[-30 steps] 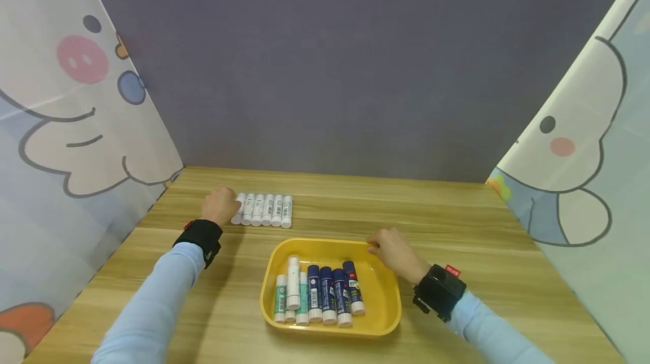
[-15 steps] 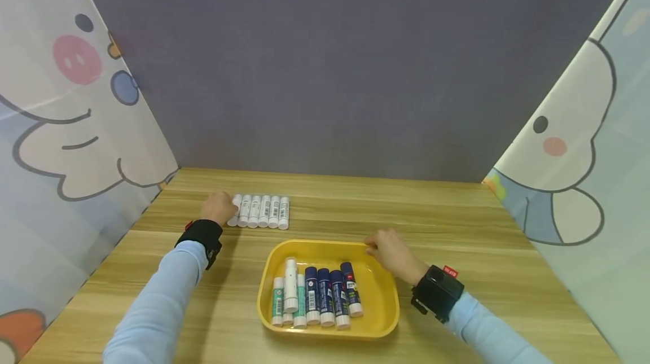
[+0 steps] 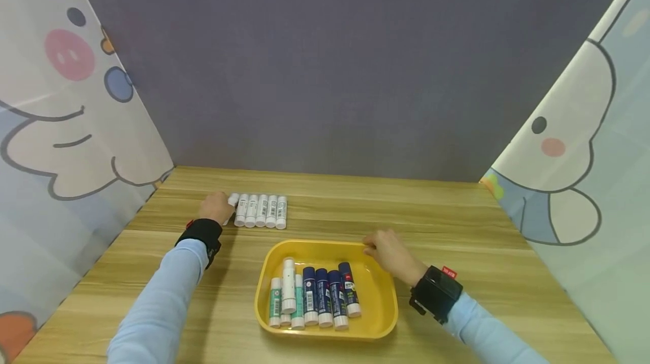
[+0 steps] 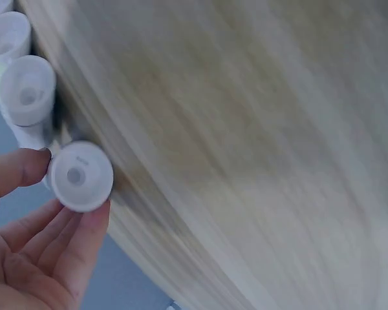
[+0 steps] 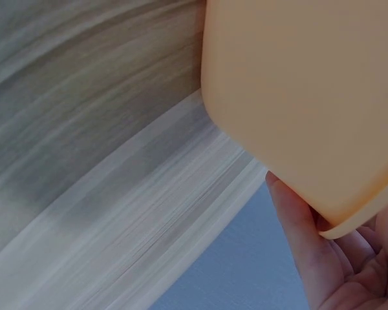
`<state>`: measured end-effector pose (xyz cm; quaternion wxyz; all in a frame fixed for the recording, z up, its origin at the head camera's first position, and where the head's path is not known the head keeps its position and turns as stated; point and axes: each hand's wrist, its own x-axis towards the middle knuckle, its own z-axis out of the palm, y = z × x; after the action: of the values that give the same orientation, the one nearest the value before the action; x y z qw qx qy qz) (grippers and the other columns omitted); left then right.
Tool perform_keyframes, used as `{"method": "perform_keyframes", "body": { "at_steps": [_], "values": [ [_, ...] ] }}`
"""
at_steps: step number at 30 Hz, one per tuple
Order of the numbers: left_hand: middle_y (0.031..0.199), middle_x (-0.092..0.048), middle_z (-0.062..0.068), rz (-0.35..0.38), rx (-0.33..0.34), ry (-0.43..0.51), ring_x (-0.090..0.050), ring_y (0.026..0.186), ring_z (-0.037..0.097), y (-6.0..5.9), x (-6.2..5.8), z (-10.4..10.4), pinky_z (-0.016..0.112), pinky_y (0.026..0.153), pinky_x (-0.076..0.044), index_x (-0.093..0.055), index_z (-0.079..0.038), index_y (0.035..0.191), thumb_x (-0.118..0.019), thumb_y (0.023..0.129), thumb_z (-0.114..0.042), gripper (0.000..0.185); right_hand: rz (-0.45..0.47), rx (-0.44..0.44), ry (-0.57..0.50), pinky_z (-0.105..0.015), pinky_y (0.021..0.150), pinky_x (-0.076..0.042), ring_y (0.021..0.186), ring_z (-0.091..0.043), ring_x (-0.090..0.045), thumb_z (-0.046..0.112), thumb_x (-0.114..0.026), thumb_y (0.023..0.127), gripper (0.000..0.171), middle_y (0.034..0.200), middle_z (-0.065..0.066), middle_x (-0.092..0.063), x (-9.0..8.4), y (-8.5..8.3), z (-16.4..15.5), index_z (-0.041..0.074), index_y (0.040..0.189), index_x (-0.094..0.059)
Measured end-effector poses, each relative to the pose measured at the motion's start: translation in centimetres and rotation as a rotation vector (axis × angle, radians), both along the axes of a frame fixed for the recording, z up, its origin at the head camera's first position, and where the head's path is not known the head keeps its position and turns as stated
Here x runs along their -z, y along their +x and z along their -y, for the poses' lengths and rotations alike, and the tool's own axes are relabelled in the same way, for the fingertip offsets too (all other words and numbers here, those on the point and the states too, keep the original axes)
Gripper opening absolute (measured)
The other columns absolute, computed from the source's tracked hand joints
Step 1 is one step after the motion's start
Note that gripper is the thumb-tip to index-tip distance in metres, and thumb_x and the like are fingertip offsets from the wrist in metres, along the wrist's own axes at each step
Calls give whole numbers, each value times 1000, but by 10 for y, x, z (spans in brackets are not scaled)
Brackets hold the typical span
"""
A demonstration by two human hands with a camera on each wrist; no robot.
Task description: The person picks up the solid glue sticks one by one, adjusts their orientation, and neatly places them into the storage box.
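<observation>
Grey back wall (image 3: 335, 70), cartoon curtains (image 3: 61, 127) either side. Wood table (image 3: 457, 223) w/ pale grain. Yellow tray (image 3: 378, 296) near the front holds glue sticks – white, green, blue. Right hand (image 3: 390, 252) grips the tray's far rim. Row of white sticks (image 3: 261, 210) lies behind the tray; left hand (image 3: 215, 207) pinches the row's leftmost stick (image 4: 81, 175).

Bare table (image 3: 457, 211) lies right of the glue sticks (image 3: 261, 210) and tray (image 3: 378, 296).
</observation>
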<state>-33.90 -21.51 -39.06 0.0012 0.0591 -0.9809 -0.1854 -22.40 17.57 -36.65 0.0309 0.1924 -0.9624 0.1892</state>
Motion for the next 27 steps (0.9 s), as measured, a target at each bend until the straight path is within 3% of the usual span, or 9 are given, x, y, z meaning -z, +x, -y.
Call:
{"method": "perform_keyframes", "body": {
  "at_steps": [6, 13, 19, 27],
  "values": [
    [88, -62, 29, -20, -8, -59, -60, 73, 40, -4, 7, 5, 46, 57, -48, -61, 8, 93, -51, 80, -11, 25, 12, -4, 0, -28, 66, -30, 58, -10, -39, 9, -68, 79, 5, 63, 7, -54, 1, 0, 0, 10, 74, -69],
    [78, -62, 26, -65, -16, -113, -60, 67, 38, -10, 13, 6, 45, 52, -46, -61, 8, 90, -52, 80, -10, 22, -9, -5, 12, -30, 69, -31, 59, -10, -40, 10, -69, 79, 3, 68, 5, -60, 3, -1, 0, 9, 76, -70],
    [83, -62, 28, -54, -33, -122, -60, 71, 40, -12, 15, 7, 47, 54, -47, -60, 8, 95, -54, 81, -12, 25, -10, 11, 9, -31, 70, -33, 60, -10, -41, 9, -69, 78, 2, 71, 4, -63, 3, -1, 1, 9, 79, -71],
    [82, -61, 30, -75, -50, -99, -59, 70, 42, -12, 15, 10, 46, 51, -46, -59, 10, 93, -54, 82, -15, 28, -19, 0, 9, -22, 58, -32, 56, -8, -40, 10, -69, 78, 2, 68, 4, -60, 4, -3, 0, 8, 78, -71]
  ]
}}
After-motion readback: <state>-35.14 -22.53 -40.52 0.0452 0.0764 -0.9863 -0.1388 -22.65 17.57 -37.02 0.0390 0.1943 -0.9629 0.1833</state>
